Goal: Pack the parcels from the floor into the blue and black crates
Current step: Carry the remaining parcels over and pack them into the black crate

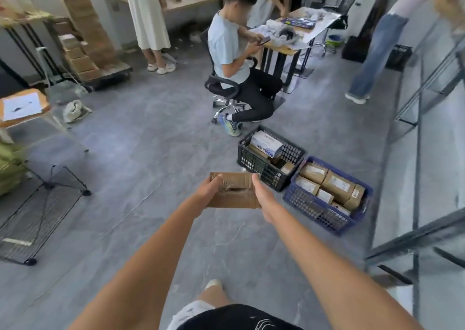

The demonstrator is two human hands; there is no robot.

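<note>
At frame centre, the left hand (210,187) and right hand (263,196) are gripping a cardboard parcel (234,191) by its ends, above the floor. Lower right, the black crate (270,157) and blue crate (327,196) are sitting part-filled.

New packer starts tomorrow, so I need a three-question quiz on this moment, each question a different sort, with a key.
1. True or false: the blue crate holds no parcels.
2. What do the left hand and right hand hold? A) cardboard parcel B) phone C) bag
3. Which crate is nearer the seated person: the blue one or the black crate?

Key: 1 false; 2 A; 3 black.
</note>
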